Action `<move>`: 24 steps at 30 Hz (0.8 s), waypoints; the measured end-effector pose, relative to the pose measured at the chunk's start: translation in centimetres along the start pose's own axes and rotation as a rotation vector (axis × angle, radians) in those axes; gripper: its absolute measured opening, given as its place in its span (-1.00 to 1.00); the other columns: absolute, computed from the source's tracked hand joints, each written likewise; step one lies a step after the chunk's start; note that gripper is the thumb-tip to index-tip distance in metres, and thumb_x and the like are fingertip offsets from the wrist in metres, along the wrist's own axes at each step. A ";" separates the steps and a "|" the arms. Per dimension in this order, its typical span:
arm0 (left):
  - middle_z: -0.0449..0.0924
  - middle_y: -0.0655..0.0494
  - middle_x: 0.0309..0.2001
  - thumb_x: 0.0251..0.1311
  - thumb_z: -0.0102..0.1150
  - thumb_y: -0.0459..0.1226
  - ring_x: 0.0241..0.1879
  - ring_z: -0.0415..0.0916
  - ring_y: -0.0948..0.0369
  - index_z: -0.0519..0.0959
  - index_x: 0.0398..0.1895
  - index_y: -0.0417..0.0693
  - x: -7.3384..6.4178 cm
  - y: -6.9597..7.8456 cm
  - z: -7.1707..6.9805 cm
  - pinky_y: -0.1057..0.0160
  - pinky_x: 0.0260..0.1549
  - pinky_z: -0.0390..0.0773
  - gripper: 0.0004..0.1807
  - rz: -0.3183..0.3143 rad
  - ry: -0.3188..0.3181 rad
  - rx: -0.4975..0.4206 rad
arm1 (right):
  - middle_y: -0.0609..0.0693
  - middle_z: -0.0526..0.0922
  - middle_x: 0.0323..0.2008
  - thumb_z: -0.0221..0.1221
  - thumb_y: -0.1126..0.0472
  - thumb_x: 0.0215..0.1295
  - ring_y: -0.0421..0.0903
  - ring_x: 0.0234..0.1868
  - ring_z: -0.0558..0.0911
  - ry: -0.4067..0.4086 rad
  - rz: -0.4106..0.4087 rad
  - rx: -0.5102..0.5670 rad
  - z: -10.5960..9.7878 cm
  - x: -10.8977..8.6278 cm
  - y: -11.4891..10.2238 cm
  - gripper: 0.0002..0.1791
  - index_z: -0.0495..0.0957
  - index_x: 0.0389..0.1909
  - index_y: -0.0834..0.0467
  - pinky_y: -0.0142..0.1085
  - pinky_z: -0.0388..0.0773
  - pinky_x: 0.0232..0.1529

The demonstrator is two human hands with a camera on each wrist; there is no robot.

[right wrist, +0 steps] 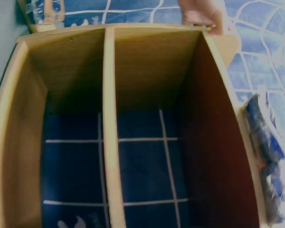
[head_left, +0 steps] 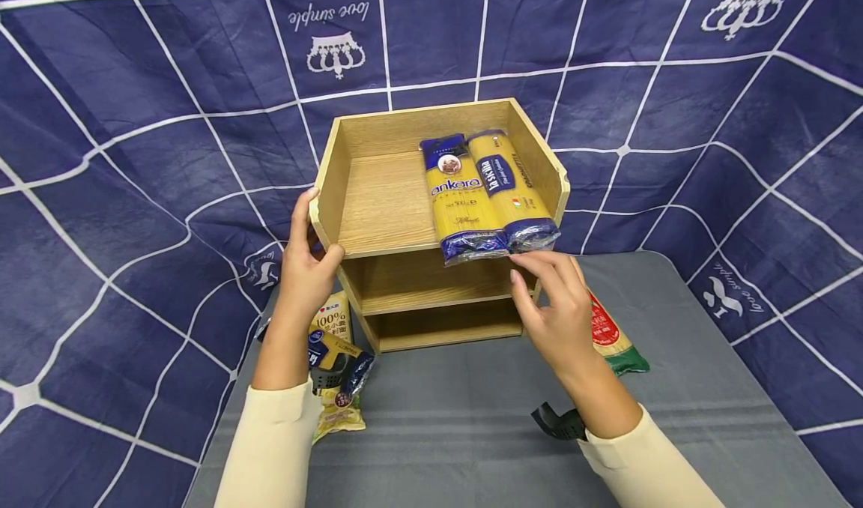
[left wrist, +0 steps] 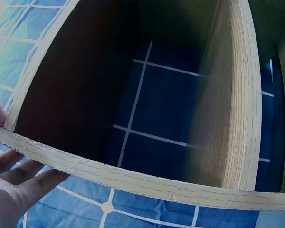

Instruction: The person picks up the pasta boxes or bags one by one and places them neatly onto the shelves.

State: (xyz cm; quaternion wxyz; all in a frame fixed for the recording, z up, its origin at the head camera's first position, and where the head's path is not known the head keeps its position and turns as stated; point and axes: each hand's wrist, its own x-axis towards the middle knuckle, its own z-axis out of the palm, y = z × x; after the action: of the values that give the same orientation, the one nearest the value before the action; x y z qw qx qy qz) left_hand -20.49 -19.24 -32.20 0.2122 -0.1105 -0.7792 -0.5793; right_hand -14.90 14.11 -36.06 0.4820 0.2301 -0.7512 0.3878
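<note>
A wooden shelf [head_left: 387, 201] with an open top tray and two lower compartments stands at centre in the head view. My left hand [head_left: 305, 272] grips its top left side panel, thumb at the front edge; the left wrist view shows those fingers [left wrist: 31, 178] under the wood. Two spaghetti packs lie side by side on the right of the top tray: a yellow-blue Ankara pack [head_left: 461, 202] and a rounder pack with a blue label [head_left: 515, 186]. Their clear ends overhang the front edge. My right hand [head_left: 559, 317] has its fingertips right at those ends, fingers loosely extended.
Several pasta packs [head_left: 333, 351] lie on the grey table [head_left: 445, 425] left of the shelf, partly behind my left forearm. A red and green pasta pack [head_left: 616, 343] lies to the right, partly hidden by my right hand. Blue gridded cloth [head_left: 431, 36] hangs behind and at both sides.
</note>
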 end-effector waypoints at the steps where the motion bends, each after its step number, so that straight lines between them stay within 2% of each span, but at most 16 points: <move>1: 0.35 0.14 0.40 0.12 -0.05 -0.53 0.25 0.42 0.09 0.14 0.52 0.54 0.0 0.0 0.0 0.38 -0.04 0.56 -0.04 0.000 0.000 0.001 | 0.20 0.68 -0.17 0.26 0.31 0.27 0.15 -0.12 0.59 0.001 0.003 0.002 -0.1 -0.3 0.2 -0.78 0.72 -0.09 0.24 -0.19 0.44 -0.01; 9: 0.36 0.14 0.39 0.12 -0.05 -0.53 0.23 0.43 0.08 0.13 0.52 0.54 0.0 0.1 0.0 0.37 -0.06 0.57 -0.04 0.000 0.001 0.006 | 0.21 0.66 -0.21 0.23 0.37 0.24 0.15 -0.13 0.59 -0.009 0.038 -0.011 -1.0 -2.6 1.5 -0.78 0.72 -0.12 0.26 -0.21 0.43 -0.01; 18: 0.35 0.21 0.40 0.16 -0.04 -0.54 0.25 0.42 0.11 0.13 0.53 0.53 -0.2 0.3 0.1 0.38 -0.05 0.55 -0.05 -0.011 -0.008 0.003 | 0.19 0.66 -0.17 0.27 0.49 0.18 0.08 -0.11 0.61 -0.021 0.174 -0.045 -2.1 -5.6 3.6 -0.71 0.71 -0.08 0.25 -0.56 0.39 0.07; 24: 0.33 0.24 0.41 0.16 -0.05 -0.54 0.26 0.41 0.11 0.12 0.53 0.52 -0.2 0.3 0.1 0.39 -0.04 0.54 -0.05 -0.008 -0.003 0.004 | 0.20 0.65 -0.16 0.29 0.45 0.16 0.10 -0.11 0.62 -0.049 0.243 -0.108 -2.8 -7.4 4.9 -0.70 0.70 -0.06 0.25 -0.58 0.36 0.05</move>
State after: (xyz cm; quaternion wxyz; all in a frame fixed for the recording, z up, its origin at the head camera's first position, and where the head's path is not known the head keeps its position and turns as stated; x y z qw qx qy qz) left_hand -20.21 -19.02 -32.01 0.2090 -0.1078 -0.7811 -0.5784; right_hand -13.74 19.10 -43.81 0.4246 0.1206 -0.8048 0.3968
